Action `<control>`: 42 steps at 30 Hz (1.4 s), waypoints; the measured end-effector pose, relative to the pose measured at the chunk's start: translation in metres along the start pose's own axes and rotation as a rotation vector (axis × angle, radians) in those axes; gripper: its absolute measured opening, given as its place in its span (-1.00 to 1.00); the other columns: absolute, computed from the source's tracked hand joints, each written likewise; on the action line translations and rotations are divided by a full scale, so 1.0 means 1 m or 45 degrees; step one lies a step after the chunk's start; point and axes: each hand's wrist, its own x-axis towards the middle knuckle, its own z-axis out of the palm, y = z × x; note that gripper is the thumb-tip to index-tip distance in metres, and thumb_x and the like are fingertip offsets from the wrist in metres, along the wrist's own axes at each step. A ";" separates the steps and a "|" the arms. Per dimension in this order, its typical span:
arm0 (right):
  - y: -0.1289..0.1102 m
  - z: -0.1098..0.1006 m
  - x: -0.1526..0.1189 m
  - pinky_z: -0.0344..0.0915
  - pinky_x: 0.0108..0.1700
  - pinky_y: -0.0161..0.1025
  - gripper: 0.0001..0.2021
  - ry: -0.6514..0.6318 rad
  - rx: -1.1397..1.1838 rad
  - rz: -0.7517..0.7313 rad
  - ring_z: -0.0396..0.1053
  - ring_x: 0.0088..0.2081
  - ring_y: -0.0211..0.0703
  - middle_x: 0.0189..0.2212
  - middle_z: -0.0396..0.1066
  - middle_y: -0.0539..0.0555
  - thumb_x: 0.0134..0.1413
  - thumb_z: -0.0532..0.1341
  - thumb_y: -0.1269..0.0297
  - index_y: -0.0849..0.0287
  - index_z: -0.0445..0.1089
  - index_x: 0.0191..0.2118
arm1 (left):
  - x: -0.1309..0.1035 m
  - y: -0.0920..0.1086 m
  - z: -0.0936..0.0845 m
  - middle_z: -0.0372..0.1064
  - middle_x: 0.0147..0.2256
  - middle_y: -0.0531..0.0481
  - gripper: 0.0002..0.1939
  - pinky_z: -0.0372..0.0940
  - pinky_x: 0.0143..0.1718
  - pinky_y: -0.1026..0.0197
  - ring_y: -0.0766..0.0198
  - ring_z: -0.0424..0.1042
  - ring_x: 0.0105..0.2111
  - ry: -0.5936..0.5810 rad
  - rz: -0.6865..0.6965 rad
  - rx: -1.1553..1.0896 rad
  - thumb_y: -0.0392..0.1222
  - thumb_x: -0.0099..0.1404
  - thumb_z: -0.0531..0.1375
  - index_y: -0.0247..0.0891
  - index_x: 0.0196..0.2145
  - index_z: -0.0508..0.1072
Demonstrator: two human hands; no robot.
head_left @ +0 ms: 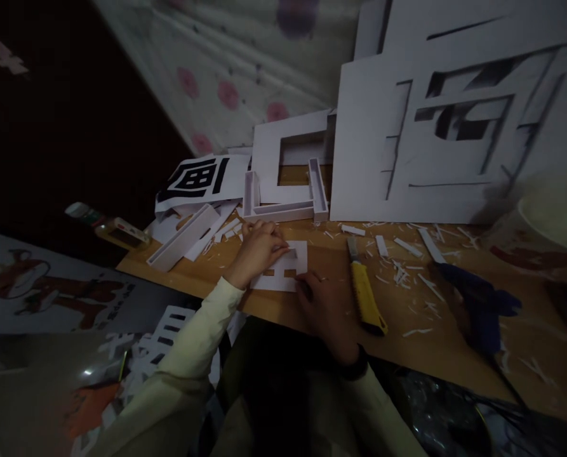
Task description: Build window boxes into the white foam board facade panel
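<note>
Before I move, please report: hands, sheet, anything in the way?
Left hand, right hand touching white sheet. Sheet on table. Yellow cutter close, right side.

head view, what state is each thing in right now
small white board: flat, openings cut through, both hands on it
yellow cutter: lying down, unheld, blade seems out
blue glue gun: lying down, unheld
bottle: capped, part full
printed sheet: bent, not flat
large white panel: standing, with cut-outs
white scraps: scattered loose

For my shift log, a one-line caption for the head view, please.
Left hand and right hand on a white cut-out piece, yellow cutter beside them.
</note>
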 end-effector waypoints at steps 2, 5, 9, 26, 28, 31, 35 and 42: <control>0.000 0.000 0.001 0.32 -0.17 -0.08 -0.81 -0.002 0.000 -0.003 0.40 -0.24 0.01 -0.28 0.48 0.16 0.21 0.09 0.42 0.15 0.46 -0.22 | 0.001 0.001 0.000 0.46 -0.17 -0.07 -0.86 -0.02 0.04 -0.12 0.00 0.29 -0.02 -0.005 0.006 -0.007 -0.07 0.31 0.29 -0.09 -0.28 0.66; -0.001 0.000 0.001 0.32 -0.20 -0.09 -0.81 0.003 -0.005 -0.003 0.40 -0.26 0.00 -0.30 0.49 0.17 0.21 0.09 0.40 0.15 0.46 -0.22 | 0.002 0.002 -0.001 0.46 -0.17 -0.07 -0.85 -0.02 0.04 -0.12 0.00 0.29 -0.02 -0.024 -0.002 -0.006 -0.07 0.31 0.28 -0.09 -0.27 0.66; 0.000 -0.001 0.001 0.33 -0.23 -0.10 -0.83 0.014 -0.008 -0.008 0.42 -0.28 0.01 -0.32 0.48 0.17 0.19 0.12 0.39 0.16 0.47 -0.24 | 0.001 0.000 0.000 0.46 -0.15 -0.06 -0.85 -0.03 0.04 -0.10 0.02 0.30 -0.03 -0.019 0.010 -0.024 -0.08 0.32 0.27 -0.09 -0.26 0.66; -0.007 0.012 0.032 0.10 0.30 0.24 -0.42 0.217 0.060 -0.103 0.07 0.32 0.07 0.23 0.29 0.23 0.20 -0.04 0.50 0.18 0.18 0.33 | -0.002 -0.004 -0.003 0.52 -0.15 -0.07 -0.84 0.00 0.02 -0.14 -0.02 0.34 -0.04 -0.017 -0.009 -0.052 -0.12 0.35 0.24 -0.06 -0.25 0.66; -0.006 0.013 0.032 0.11 0.31 0.24 -0.41 0.193 0.076 -0.098 0.08 0.32 0.05 0.23 0.30 0.21 0.19 -0.03 0.51 0.15 0.19 0.33 | -0.002 -0.004 -0.003 0.52 -0.15 -0.07 -0.84 -0.01 0.03 -0.14 -0.01 0.34 -0.05 -0.023 -0.003 -0.060 -0.11 0.35 0.24 -0.06 -0.25 0.66; -0.005 0.013 0.031 0.12 0.31 0.20 -0.42 0.183 0.073 -0.089 0.11 0.30 0.02 0.22 0.31 0.21 0.19 -0.03 0.51 0.15 0.20 0.32 | -0.001 -0.004 -0.004 0.51 -0.14 -0.08 -0.83 -0.01 0.05 -0.15 -0.01 0.33 -0.04 -0.042 0.004 -0.066 -0.10 0.35 0.24 -0.06 -0.25 0.67; -0.005 0.013 0.030 0.15 0.30 0.15 -0.44 0.195 0.073 -0.071 0.12 0.30 0.00 0.20 0.31 0.24 0.19 -0.03 0.50 0.21 0.22 0.31 | 0.000 0.000 -0.009 0.50 -0.13 -0.08 -0.82 -0.02 0.06 -0.16 -0.02 0.32 -0.02 -0.089 0.001 -0.047 -0.12 0.37 0.22 -0.07 -0.25 0.66; -0.006 0.012 0.029 0.13 0.31 0.18 -0.41 0.172 0.070 -0.058 0.13 0.29 0.02 0.20 0.31 0.23 0.17 -0.01 0.50 0.16 0.20 0.32 | 0.001 0.001 -0.013 0.49 -0.17 -0.11 -0.77 -0.03 0.06 -0.15 0.00 0.31 -0.05 -0.112 0.025 -0.018 -0.16 0.39 0.18 -0.09 -0.28 0.66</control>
